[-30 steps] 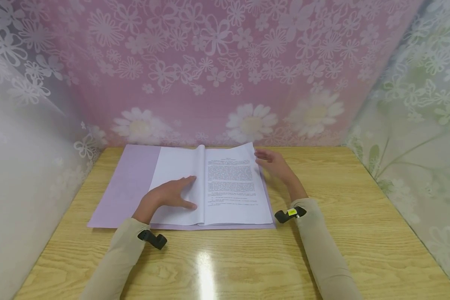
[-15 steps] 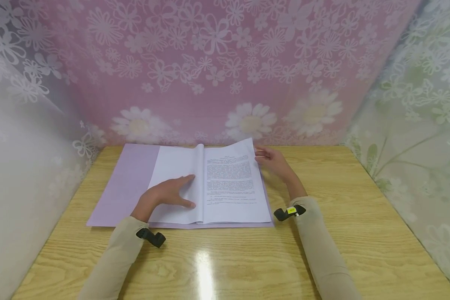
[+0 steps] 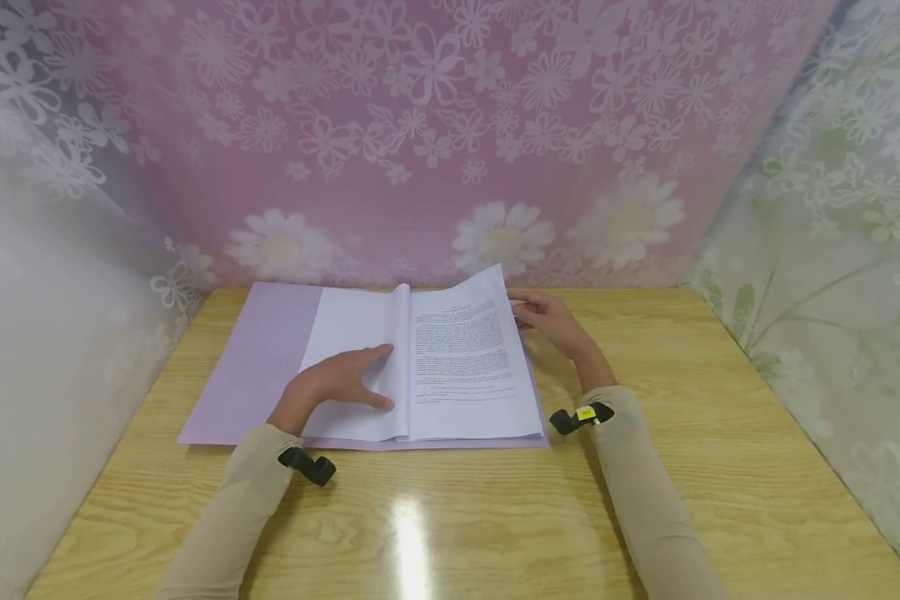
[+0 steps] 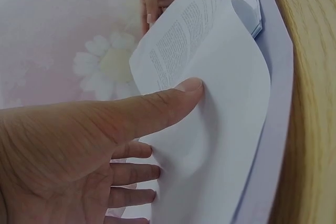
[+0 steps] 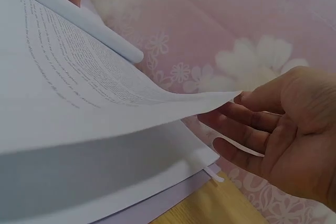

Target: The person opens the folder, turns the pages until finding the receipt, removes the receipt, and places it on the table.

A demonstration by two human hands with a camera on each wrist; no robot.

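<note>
A lilac folder point(image 3: 266, 350) lies open with white sheets in it. On its right side is a printed page point(image 3: 461, 383), whose far right corner is lifted off the stack. My right hand point(image 3: 553, 321) pinches that corner; in the right wrist view the thumb is above the printed page point(image 5: 63, 98) and the fingers are beneath. Thumb and fingers spread, my left hand point(image 3: 337, 379) rests on the blank left sheet point(image 3: 352, 321) beside the rolled fold in the middle. The left wrist view shows the thumb and fingertips touching the blank sheet point(image 4: 226, 114), which bulges there.
The folder lies on a wood-grain table point(image 3: 480, 525), near its back edge. Behind it stands a pink flowered backdrop point(image 3: 390, 208), with pale flowered panels on both sides. A small white tab point(image 5: 214, 174) sticks out from the lower sheets.
The printed page's far right corner has risen higher, and my right hand has closed in on it from the side. My left hand has stayed in nearly the same place.
</note>
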